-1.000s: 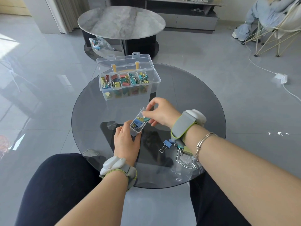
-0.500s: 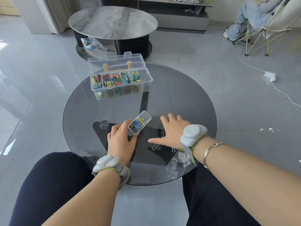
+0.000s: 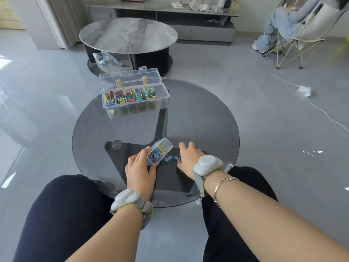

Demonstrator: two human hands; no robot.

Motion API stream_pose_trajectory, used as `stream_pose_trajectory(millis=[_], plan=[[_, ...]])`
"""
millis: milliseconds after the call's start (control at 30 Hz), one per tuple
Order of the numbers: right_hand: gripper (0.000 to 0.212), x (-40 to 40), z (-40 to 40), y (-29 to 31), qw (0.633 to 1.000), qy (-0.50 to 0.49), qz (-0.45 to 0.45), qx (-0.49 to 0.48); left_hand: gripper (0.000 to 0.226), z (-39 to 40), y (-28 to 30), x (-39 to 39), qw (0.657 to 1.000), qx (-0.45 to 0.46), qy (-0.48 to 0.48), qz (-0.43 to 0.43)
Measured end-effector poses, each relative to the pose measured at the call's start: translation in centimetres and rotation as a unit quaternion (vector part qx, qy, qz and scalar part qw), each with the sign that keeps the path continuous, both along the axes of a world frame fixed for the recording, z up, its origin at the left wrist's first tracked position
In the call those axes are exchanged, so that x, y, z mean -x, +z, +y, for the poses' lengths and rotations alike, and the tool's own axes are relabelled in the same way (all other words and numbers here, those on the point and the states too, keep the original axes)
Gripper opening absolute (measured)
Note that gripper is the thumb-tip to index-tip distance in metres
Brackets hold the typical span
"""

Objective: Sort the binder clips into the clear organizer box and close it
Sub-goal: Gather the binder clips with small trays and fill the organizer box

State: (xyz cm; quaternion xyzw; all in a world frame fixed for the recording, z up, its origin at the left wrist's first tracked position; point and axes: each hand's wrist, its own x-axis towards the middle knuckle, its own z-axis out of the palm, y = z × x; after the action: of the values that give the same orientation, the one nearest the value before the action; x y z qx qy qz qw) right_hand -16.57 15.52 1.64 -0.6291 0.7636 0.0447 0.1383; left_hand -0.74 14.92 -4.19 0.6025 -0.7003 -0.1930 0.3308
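a marble-topped oval table [image 3: 128,35], a folding chair [image 3: 294,44], a white cable [image 3: 321,110] on the floor.

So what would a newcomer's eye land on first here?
The open clear organizer box full of colourful clips, at the glass table's far edge. Then the small clear insert the left hand tilts near the front, with blue clips beside the right hand.

Round smoked-glass desk [image 3: 207,120] here. Clear organizer box [image 3: 135,97] sits on the far side, lid flipped up, colourful clips inside. Near edge has 2 loose blue binder clips [image 3: 171,159] lying right on the glass.
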Motion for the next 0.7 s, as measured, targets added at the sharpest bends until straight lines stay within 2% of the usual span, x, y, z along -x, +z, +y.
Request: stream_pose_trajectory(millis=[367,467,533,600,667,700], plan=[[0.031,-0.3,-1.8,0.1,0.998,-0.034,-0.053,-0.011,0.047,-0.2,-0.1,0.0,1.0,-0.009,-0.004,-0.002],[0.025,0.3,-1.9,0.2,0.992,-0.056,-0.111,0.016,0.046,-0.2,0.0,-0.1,1.0,-0.012,-0.004,0.003],[0.018,0.7,-1.9,0.5,0.968,-0.102,-0.21,0.093,0.044,-0.3,0.0,-0.1,1.0,-0.012,-0.004,0.007],[0.016,0.8,-1.9,1.2,0.909,-0.158,-0.35,0.16,0.041,-0.3,0.1,0.0,1.0,-0.008,-0.001,0.011],[0.016,0.1,-2.0,2.3,0.845,-0.177,-0.477,0.166,0.039,-0.3,0.1,0.0,1.0,-0.001,0.004,0.014],[0.016,-0.4,-2.0,2.7,0.83,-0.171,-0.507,0.161,0.038,-0.3,0.1,0.0,1.0,0.002,0.004,0.017]])
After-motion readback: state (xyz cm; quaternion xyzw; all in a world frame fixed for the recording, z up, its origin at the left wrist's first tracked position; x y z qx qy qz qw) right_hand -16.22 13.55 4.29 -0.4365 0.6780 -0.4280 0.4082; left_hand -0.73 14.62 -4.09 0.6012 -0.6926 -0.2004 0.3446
